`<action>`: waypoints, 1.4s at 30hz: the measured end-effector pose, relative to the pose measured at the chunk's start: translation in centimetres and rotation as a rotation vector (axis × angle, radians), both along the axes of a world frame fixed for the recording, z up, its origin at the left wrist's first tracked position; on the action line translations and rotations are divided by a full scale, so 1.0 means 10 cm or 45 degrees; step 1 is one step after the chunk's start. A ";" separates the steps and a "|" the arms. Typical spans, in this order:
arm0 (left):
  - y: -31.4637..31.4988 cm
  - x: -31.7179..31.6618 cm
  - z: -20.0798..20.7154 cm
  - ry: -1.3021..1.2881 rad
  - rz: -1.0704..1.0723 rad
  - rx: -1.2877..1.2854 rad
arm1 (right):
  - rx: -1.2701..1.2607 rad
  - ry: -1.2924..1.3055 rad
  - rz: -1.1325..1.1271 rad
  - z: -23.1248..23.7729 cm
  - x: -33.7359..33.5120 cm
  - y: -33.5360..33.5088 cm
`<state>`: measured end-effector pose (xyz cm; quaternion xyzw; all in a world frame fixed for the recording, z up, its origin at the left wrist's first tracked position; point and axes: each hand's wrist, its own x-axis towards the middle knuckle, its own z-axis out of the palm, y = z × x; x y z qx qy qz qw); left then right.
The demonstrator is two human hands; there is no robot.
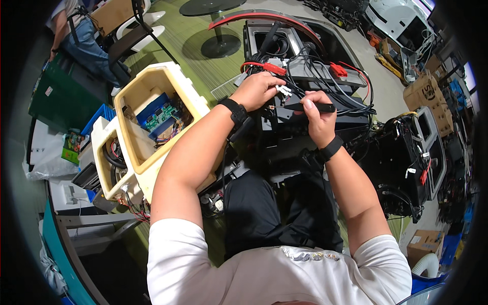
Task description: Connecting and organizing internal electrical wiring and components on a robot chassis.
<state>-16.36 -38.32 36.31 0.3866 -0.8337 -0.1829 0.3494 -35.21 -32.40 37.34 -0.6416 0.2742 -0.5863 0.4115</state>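
Observation:
My left hand reaches in from the left, thumb and fingers pinched at a small bunch of white plug connectors. In the closed fingers of my right hand lies a slim black pen-shaped tool. Its narrow end points left, just below the connectors; whether it touches anything there cannot be made out. Around both hands spreads a tangle of black cables over a dark grey machine housing. A red connector sits behind my left hand, and another red connector is farther right.
A cream plastic shell with a green circuit board inside stands at my left. To the right is a black housing with loose wires. A curved red-edged panel and a round table are beyond. Far left stands another person.

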 end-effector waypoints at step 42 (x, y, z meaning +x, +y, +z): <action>-0.14 0.62 0.14 0.474 0.501 0.786 | -0.485 0.704 -0.265 0.08 0.19 -0.06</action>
